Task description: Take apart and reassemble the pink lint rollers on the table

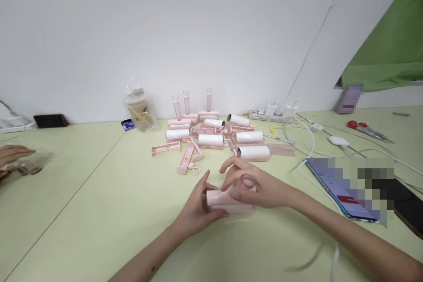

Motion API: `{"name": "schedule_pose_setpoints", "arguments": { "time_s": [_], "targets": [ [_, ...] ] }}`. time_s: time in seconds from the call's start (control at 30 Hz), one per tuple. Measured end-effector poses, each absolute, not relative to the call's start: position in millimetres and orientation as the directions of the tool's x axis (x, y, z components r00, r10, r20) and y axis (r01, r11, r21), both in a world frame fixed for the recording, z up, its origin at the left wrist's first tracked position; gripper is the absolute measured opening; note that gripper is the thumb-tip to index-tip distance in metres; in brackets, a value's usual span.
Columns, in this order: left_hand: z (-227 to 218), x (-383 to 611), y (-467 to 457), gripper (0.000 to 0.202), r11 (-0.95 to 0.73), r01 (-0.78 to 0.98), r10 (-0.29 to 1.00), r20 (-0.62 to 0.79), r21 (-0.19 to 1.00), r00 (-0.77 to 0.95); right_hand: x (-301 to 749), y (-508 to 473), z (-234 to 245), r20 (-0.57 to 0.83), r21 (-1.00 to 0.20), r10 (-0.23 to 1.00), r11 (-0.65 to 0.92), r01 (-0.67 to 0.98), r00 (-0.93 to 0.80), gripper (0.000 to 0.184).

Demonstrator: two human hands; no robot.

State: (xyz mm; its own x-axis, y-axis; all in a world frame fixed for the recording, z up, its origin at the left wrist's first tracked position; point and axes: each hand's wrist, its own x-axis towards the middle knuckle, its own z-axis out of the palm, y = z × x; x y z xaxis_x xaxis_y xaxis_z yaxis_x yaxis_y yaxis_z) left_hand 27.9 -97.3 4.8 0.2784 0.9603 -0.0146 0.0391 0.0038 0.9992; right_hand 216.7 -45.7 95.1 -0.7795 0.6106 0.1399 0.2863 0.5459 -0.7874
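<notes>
Both my hands meet low over the pale green table. My left hand wraps round the left end of a pink lint roller lying sideways. My right hand closes on its right part, thumb pressed on the pink body, fingers round the heart-shaped loop of its handle. Behind my hands lies a heap of several pink lint-roller parts: white paper rolls, pink covers and handles, some standing upright.
A clear plastic bag stands at the back wall. A power strip with chargers and white cables lies back right, red-handled scissors beyond. A blurred tablet lies on the right. Another person's hand shows at far left.
</notes>
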Motion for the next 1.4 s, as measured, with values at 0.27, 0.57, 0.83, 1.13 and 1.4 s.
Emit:
{"name": "schedule_pose_setpoints", "arguments": {
  "time_s": [0.27,0.57,0.83,1.13,1.4],
  "targets": [
    [4.6,26.9,-96.4,0.084,-0.034,0.038,0.958,0.022,0.999,0.287,197.5,-20.9,105.8,0.248,-0.934,0.281,0.325,-0.152,-0.927,0.02],
    [2.1,26.7,-97.5,0.095,0.011,0.029,0.956,-0.019,1.0,0.294,179.3,-27.9,60.8,0.217,-0.945,0.594,-0.071,-0.319,-0.775,0.045],
    [1.7,31.1,-103.2,0.085,-0.066,0.23,0.985,0.026,0.971,0.173,172.0,-46.9,60.2,0.249,-0.937,0.786,0.048,-0.345,-0.566,0.04],
    [8.1,48.0,-115.6,0.051,-0.212,0.601,0.975,0.21,0.771,0.074,166.4,-51.7,57.4,0.271,-0.942,0.829,0.124,-0.313,-0.489,0.041],
    [2.9,67.8,-158.2,0.093,-0.056,0.419,0.997,0.072,0.906,-0.021,169.5,-60.4,58.7,0.277,-0.946,0.851,0.162,-0.279,-0.445,0.041]
  ]
}}
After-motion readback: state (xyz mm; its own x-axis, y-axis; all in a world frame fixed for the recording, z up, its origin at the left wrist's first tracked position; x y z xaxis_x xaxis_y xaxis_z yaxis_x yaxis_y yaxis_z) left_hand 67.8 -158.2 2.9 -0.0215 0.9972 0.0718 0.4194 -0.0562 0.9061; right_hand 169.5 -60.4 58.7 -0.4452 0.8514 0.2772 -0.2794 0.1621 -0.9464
